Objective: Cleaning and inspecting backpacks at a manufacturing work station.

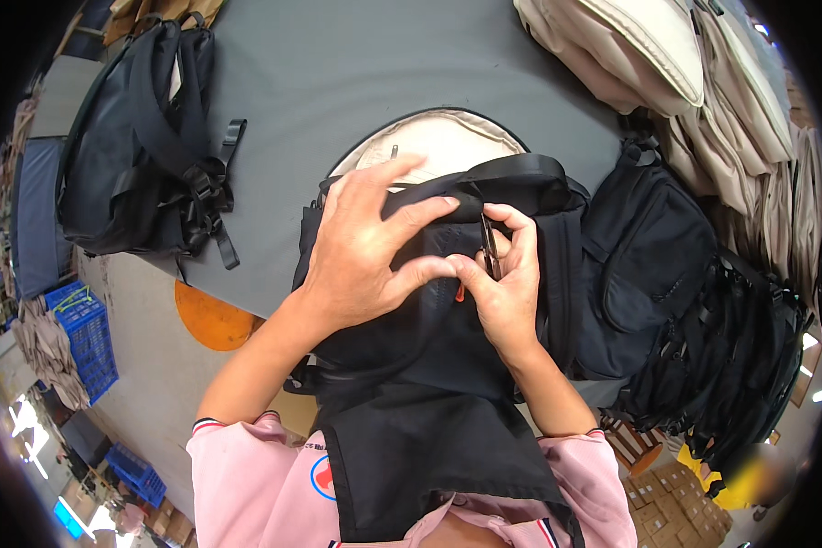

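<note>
A black backpack [411, 320] lies in front of me, its far top opening spread to show a cream lining [457, 142]. My right hand [507, 288] is closed around small dark-bladed thread snips [490, 242], blades pointing away from me over the bag. A bit of orange-red shows below its fingers. My left hand [361, 242] has its fingers spread above the bag. Its index fingertip is by the black carry strap [511, 171], and its thumb tip meets my right thumb. Any thread between them is too fine to make out.
Another black backpack [137, 146] stands on the grey table [338, 64] at the left. To the right are a black backpack [648, 247], more black bags and a heap of beige bags [630, 55]. An orange stool [212, 315] and blue crate [84, 333] stand lower left.
</note>
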Available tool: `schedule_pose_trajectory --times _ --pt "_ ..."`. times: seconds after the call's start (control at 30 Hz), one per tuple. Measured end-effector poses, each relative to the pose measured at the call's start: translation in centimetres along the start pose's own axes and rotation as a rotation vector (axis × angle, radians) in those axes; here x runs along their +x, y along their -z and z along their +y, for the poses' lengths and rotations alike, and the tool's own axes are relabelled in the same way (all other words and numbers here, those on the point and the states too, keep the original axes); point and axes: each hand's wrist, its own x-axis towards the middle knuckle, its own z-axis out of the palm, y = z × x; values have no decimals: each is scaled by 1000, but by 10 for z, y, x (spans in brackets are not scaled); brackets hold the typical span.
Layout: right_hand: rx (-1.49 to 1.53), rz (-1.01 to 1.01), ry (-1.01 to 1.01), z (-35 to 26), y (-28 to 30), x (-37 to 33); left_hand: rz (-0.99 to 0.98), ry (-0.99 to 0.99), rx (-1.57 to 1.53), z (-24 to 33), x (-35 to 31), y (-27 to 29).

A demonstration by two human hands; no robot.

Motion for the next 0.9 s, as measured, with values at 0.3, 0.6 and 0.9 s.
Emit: schedule_pose_trajectory --times 0.3,0.6,0.9 --pt "-409 -35 110 10 13 -13 -245 223 -182 -7 -15 -17" --pt "-1098 -203 255 -44 34 -3 -200 207 -84 -4 -22 -29" --pt "-1120 -301 278 -47 36 14 -95 124 -7 -3 -27 -38"
